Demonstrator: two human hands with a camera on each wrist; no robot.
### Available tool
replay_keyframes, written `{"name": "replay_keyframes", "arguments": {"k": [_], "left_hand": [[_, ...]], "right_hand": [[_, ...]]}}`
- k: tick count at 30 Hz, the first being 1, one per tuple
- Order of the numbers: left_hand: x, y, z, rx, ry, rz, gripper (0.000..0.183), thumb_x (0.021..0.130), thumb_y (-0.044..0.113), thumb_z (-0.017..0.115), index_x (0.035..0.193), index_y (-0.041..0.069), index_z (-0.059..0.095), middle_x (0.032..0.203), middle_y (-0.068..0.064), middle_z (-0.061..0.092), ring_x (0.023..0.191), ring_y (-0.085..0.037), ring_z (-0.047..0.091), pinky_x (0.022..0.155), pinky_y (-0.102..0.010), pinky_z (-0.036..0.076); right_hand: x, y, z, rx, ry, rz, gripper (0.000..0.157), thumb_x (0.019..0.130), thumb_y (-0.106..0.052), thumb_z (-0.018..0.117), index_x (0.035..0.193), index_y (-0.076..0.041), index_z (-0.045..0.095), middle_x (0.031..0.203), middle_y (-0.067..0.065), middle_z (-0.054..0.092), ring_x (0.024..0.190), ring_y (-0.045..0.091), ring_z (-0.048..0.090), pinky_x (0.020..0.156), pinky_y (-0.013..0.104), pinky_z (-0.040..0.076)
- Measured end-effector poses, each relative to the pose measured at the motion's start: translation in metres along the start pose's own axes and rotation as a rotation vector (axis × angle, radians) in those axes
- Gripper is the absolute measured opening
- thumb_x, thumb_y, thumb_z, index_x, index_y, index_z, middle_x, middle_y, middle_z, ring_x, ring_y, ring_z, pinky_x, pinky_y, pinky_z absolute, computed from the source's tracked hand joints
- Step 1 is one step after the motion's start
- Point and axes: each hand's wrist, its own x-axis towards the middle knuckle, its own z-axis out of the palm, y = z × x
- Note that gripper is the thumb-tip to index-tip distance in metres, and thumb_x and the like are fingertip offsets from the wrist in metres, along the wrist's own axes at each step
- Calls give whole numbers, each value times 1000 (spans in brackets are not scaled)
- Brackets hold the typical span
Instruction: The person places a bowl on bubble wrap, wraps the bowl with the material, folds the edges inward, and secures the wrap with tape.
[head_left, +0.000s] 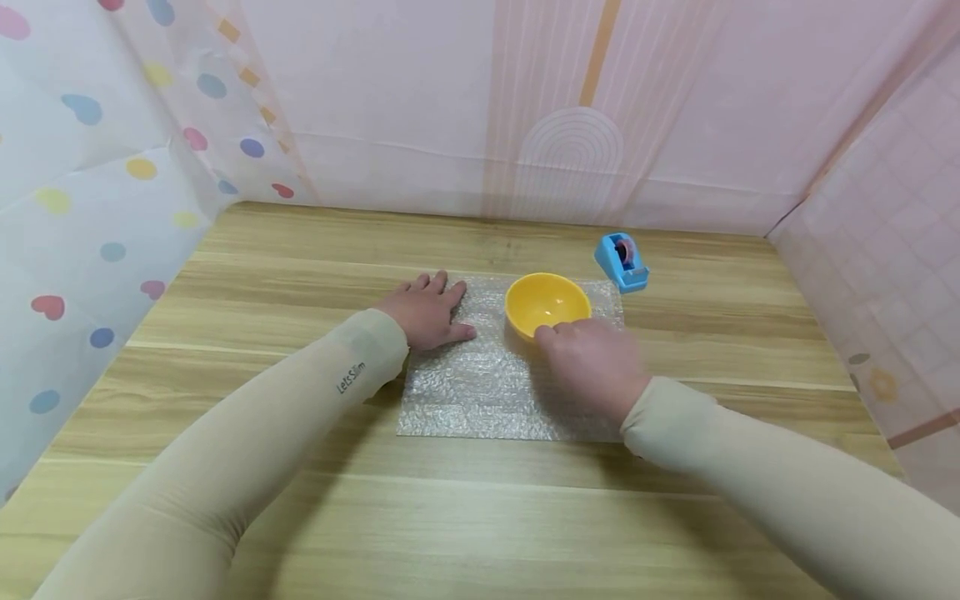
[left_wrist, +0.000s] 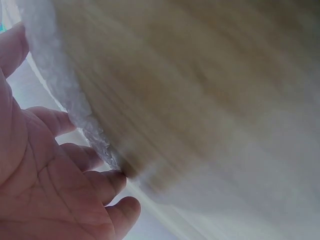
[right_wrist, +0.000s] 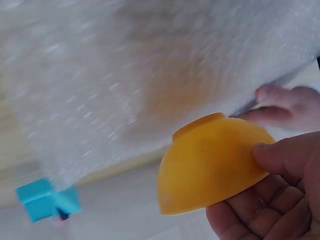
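A sheet of bubble wrap (head_left: 472,392) lies flat on the wooden table. My right hand (head_left: 600,362) pinches the near rim of a yellow bowl (head_left: 546,302) over the sheet's right part. Thumb and curled fingers of that hand show on either side of the bowl wall (right_wrist: 207,165) in the right wrist view, with the bowl's foot towards the wrap. On the sheet's upper left edge rests my left hand (head_left: 427,312), fingers spread. The left wrist view shows its fingertips (left_wrist: 112,182) along the wrap's edge.
A blue tape dispenser (head_left: 621,262) with a pinkish roll stands just past the sheet's upper right corner. Patterned cloth or paper walls (head_left: 390,108) bound the table (head_left: 465,517) at the back and both sides.
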Motion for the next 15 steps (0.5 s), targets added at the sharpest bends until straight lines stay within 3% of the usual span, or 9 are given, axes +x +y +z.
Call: {"name": "replay_keyframes", "arguments": {"k": [6, 15], "left_hand": [[2, 1, 0, 6, 6, -12, 93, 103, 69, 45, 171, 14, 14, 177, -22, 6, 162, -48, 13, 133, -63, 16], [3, 1, 0, 7, 5, -15, 93, 103, 70, 46, 171, 14, 14, 177, -22, 5, 162, -47, 13, 132, -64, 16]], "right_hand": [[11, -14, 6, -12, 9, -61, 8, 96, -7, 73, 104, -7, 71, 84, 8, 76, 63, 23, 64, 67, 39, 64], [13, -17, 12, -21, 5, -90, 9, 95, -7, 75, 104, -8, 72, 83, 7, 75, 63, 21, 62, 69, 37, 63]]}}
